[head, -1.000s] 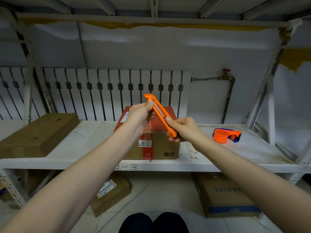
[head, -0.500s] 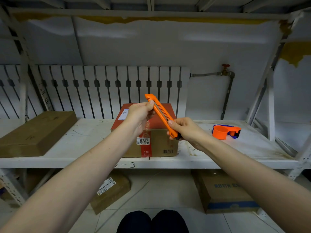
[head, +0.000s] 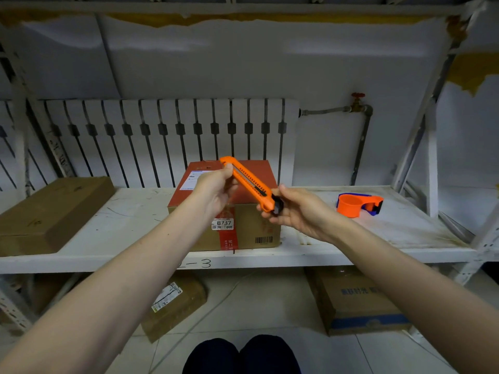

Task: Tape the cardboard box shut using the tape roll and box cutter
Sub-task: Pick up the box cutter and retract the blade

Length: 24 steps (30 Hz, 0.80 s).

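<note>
Orange plastic box cutter (head: 249,184) is held in the air between both hands, slanting from its upper tip on the left down to its black end cap on the right. The left hand (head: 216,188) pinches the upper end between thumb and fingers. The right hand (head: 295,209) is curled around the lower, capped end, with the thumb raised above it. Just behind and below the cutter, a brown cardboard box with a red top and a strip of red tape down its front (head: 237,211) sits on the white metal shelf (head: 129,220); a label on it reads 8737. To the right, well apart from the box, an orange and blue tape dispenser (head: 359,205) rests on the same shelf. A flat brown cardboard box (head: 51,211) lies at the shelf's left end. A white radiator (head: 162,139) stands against the wall behind.
</note>
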{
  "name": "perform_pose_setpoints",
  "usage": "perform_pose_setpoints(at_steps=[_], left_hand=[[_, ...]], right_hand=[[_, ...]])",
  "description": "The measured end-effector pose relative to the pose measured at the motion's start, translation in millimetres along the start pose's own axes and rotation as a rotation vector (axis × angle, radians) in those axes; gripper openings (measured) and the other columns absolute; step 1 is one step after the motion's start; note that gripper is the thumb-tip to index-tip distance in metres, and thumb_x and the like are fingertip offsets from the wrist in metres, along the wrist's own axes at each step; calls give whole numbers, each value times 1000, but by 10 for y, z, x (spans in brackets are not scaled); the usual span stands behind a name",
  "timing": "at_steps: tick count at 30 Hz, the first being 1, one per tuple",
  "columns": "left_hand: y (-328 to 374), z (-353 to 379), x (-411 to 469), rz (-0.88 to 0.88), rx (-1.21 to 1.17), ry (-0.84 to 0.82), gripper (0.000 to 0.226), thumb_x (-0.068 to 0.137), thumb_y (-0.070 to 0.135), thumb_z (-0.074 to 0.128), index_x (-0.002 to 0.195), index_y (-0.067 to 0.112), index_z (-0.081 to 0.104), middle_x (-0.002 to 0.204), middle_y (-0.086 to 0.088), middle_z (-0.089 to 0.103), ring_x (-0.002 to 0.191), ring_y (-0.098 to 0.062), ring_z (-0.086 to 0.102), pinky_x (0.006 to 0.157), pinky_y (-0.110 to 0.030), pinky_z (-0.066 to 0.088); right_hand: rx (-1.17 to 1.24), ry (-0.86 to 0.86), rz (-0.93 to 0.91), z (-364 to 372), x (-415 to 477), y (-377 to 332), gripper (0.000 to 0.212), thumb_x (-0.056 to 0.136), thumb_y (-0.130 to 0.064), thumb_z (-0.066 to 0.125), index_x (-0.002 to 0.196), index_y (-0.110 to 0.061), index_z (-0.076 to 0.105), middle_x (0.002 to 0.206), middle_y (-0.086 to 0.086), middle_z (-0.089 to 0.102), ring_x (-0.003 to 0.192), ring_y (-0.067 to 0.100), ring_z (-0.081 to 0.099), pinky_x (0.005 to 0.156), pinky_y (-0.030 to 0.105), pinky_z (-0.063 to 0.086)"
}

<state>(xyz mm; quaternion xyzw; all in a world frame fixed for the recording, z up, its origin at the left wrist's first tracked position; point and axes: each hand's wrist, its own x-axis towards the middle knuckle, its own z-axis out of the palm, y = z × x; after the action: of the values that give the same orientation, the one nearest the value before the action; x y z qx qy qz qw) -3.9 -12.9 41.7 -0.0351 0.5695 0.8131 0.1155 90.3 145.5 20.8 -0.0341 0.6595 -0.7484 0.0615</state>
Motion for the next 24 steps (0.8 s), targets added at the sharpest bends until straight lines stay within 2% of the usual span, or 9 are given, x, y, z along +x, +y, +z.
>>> perform_pose_setpoints(at_steps=[1,4,7,10,14,19,20,22,24], left_hand=[[3,-21,24,-28,-21,18,20,93,22,55,77,9,56,69,-2,53,60,-9,51,56,-19,49],[-11,-52,44,-85,-76,40,17,92,22,55,82,8,54,72,-3,52,61,-10,51,49,-18,52],[-25,-41,30,-78,-71,8,16,92,22,55,85,7,56,73,-3,54,63,-10,53,51,-17,53],[-34,3,9,-17,-42,-33,16,93,20,53,82,9,57,74,-2,55,65,-9,53,59,-18,52],[-80,85,1,48,8,-65,19,94,19,53,78,10,58,72,-1,57,64,-9,54,50,-15,52],[-186,144,97,-3,-8,-56,14,92,17,55,81,9,58,73,-3,58,64,-10,56,50,-18,52],[-209,165,123,-18,-31,-37,12,91,17,57,82,9,58,74,-3,59,65,-10,57,52,-20,52],[-248,232,179,-20,-57,-4,10,90,16,58,84,8,59,77,-4,60,67,-11,58,56,-22,52],[-287,322,219,-14,-72,1,11,90,15,59,81,8,59,76,-5,59,67,-12,57,62,-23,53]], right_hand=[[56,-42,-17,-34,-19,-5,32,99,-17,37,127,-7,50,105,12,67,89,18,70,80,27,57],[36,-78,-94,-89,-59,13,51,92,0,48,140,-15,38,115,9,66,100,21,69,85,25,56],[-17,-36,-148,-85,-63,35,46,87,3,54,131,-13,51,103,6,73,93,19,71,80,25,58],[-16,17,-164,-114,-57,75,39,84,3,58,116,-20,61,94,6,76,85,19,73,78,28,57],[-1,42,-155,-181,-48,167,40,82,4,60,113,-20,62,90,7,76,81,19,74,73,28,58],[80,54,-97,-339,-31,154,37,84,2,58,115,-18,62,93,7,76,83,19,73,69,24,60],[36,69,-102,-379,-19,138,36,85,-2,59,118,-17,61,97,6,75,88,20,72,71,24,60],[-238,141,-154,-429,9,96,41,84,-14,65,124,-15,58,106,0,69,96,17,68,77,22,58],[-556,278,-242,-436,44,81,44,78,-22,73,119,-17,60,98,-11,65,88,5,66,72,15,55]])
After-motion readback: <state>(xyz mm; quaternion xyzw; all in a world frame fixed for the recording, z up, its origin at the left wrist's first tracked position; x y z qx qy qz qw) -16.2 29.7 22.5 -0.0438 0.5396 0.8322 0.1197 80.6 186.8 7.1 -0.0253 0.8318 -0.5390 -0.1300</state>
